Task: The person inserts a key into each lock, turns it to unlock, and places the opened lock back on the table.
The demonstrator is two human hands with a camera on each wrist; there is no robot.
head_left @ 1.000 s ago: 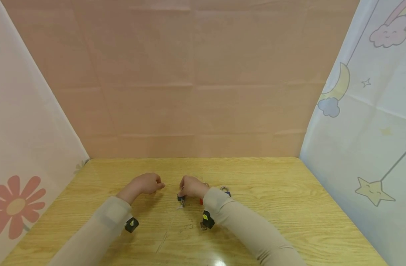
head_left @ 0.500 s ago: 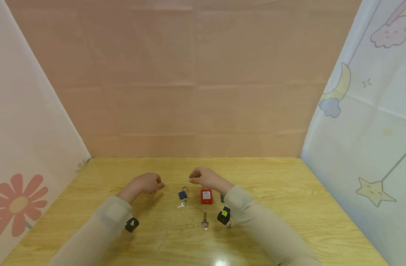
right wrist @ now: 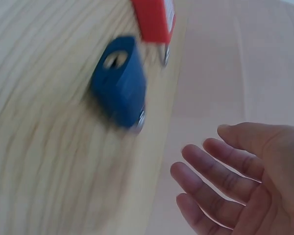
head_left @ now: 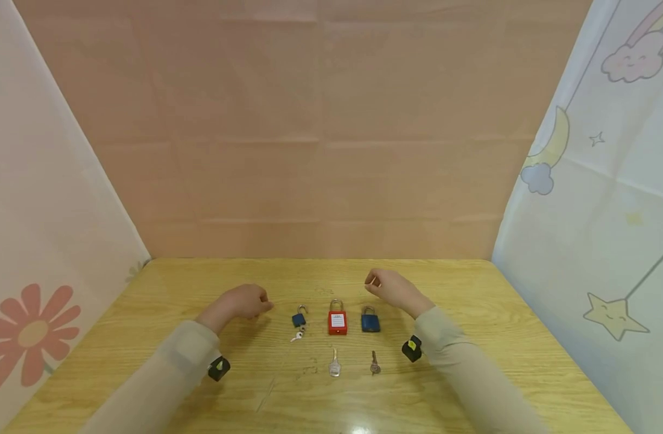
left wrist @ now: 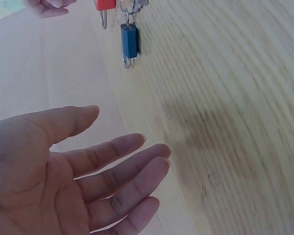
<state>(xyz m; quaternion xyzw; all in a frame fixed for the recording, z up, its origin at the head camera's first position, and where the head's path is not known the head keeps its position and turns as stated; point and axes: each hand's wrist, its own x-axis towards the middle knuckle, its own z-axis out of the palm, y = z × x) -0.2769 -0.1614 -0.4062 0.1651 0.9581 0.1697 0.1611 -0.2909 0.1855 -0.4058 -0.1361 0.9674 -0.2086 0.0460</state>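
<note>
Three padlocks lie in a row on the table. The small blue padlock point(head_left: 299, 319) at the left has its shackle swung open and keys point(head_left: 296, 335) hanging at its keyhole end. A red padlock point(head_left: 337, 323) with a white label lies in the middle, and a larger blue padlock point(head_left: 370, 322) at the right; its bare keyhole faces the right wrist view. My left hand point(head_left: 245, 301), empty with relaxed fingers, hovers left of the small padlock. Empty as well, my right hand point(head_left: 393, 288) is above and behind the larger blue padlock, fingers loosely spread in the right wrist view.
Nearer the front, a silver key point(head_left: 334, 365) lies below the red padlock and a darker key point(head_left: 375, 364) below the larger blue one. A wooden table point(head_left: 461, 301) carries everything. Fabric panels, including the back one point(head_left: 320, 150), enclose three sides.
My right hand has let go of the small blue padlock and moved right, past the red padlock, uncovering the padlocks and both loose keys. The left hand has barely moved.
</note>
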